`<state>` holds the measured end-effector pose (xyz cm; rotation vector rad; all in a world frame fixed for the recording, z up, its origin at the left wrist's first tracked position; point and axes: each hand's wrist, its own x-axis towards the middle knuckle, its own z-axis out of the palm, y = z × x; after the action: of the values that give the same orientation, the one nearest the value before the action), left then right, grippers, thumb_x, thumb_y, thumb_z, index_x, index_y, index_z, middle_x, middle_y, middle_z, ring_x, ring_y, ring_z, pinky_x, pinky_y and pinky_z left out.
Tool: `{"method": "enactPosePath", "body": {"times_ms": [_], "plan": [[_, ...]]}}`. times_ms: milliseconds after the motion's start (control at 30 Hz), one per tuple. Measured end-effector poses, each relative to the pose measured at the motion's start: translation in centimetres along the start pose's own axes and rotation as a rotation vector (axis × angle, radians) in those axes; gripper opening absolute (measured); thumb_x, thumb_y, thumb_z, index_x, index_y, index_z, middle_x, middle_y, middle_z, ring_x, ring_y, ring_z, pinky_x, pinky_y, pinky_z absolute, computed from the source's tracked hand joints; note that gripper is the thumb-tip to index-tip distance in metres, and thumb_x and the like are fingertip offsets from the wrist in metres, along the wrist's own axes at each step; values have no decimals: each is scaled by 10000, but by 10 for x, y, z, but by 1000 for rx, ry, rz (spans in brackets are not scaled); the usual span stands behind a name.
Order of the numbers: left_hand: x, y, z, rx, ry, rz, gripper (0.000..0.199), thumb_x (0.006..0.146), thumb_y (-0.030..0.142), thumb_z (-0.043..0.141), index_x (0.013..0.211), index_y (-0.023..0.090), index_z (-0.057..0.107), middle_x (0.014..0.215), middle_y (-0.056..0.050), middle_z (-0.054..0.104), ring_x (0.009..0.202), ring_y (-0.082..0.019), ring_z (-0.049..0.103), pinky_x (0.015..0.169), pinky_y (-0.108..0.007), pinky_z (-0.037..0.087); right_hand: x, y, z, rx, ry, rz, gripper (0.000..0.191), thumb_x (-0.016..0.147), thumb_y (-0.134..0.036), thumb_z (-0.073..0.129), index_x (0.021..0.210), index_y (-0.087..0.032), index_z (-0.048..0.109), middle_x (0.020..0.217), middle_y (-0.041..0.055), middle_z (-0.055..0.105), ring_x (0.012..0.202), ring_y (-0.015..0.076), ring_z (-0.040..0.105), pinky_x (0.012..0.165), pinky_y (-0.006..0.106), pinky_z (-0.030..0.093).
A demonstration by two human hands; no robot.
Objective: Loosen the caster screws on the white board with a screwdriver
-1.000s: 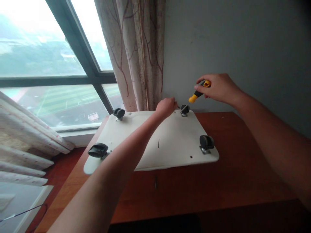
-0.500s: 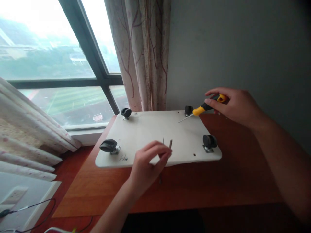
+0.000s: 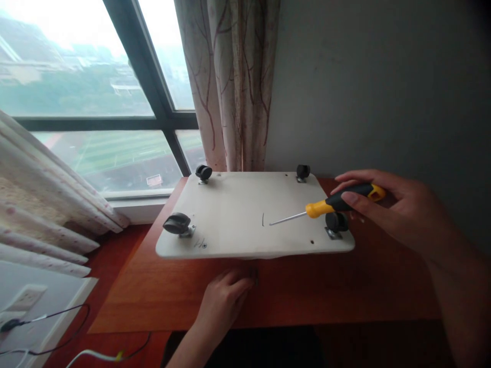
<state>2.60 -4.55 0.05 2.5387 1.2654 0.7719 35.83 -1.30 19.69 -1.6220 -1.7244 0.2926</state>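
My right hand (image 3: pixel 402 214) is wrapped round the black and yellow handle of a screwdriver (image 3: pixel 345 198). Its thin metal shaft points left and down over a white board (image 3: pixel 238 204) lying on the wooden table. Near the corners of the board stand several black casters (image 3: pixel 178 223) on metal plates. In front of the board, low over the table, my left hand (image 3: pixel 226 294) has its fingers drawn together beside a small dark metal piece (image 3: pixel 254 276). What the fingertips hold, if anything, I cannot make out.
A pencil-like dark mark (image 3: pixel 263 220) shows on the board, and small holes (image 3: pixel 312 242) lie near its edges. Behind are a window (image 3: pixel 115 168), curtains (image 3: pixel 233 102) and a grey wall (image 3: pixel 364 92). Cables (image 3: pixel 88 352) run at the lower left.
My left hand has come down from over the board to the tabletop with a small metal piece that stood up from its fingers. My right hand and the screwdriver have moved lower and nearer.
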Motion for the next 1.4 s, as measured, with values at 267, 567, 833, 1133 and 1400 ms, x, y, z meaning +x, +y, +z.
{"method": "enactPosePath", "body": {"times_ms": [267,567,833,1133,1400], "plan": [[-3,0,3,-51,-18,-40,250,963,196,523,991,275,758,943,-58,758,816,-230,731,701,-336,605,-19,-12,9,98,-52,6,289,826,-551,700,1113,-545,674,1056,-42,761,830,293,720,681,499,611],[14,31,-56,-619,101,-201,219,953,274,627,1155,265,712,1023,-50,762,855,-180,722,728,-239,585,-43,-49,56,353,-242,-96,386,853,-476,729,1220,-370,673,909,-12,761,751,179,707,616,287,588],[25,45,-83,-593,163,-227,219,913,272,676,1114,205,733,746,-7,718,575,-117,612,530,-191,481,-64,-70,110,601,-291,-228,449,918,-377,694,1334,-246,591,1189,49,714,797,105,675,757,228,573],[39,-2,-129,-748,750,-409,278,869,361,760,1094,209,699,964,-65,755,880,-181,677,612,-201,490,-111,18,148,410,-36,45,400,1012,-361,520,1369,-202,601,631,-51,606,545,105,588,580,204,512],[50,-12,-123,-777,800,-398,278,860,347,775,1096,213,713,972,-61,760,841,-152,673,649,-194,512,-142,61,173,253,40,82,523,997,-373,533,1487,-196,490,710,-28,678,655,130,689,671,205,554]]}}
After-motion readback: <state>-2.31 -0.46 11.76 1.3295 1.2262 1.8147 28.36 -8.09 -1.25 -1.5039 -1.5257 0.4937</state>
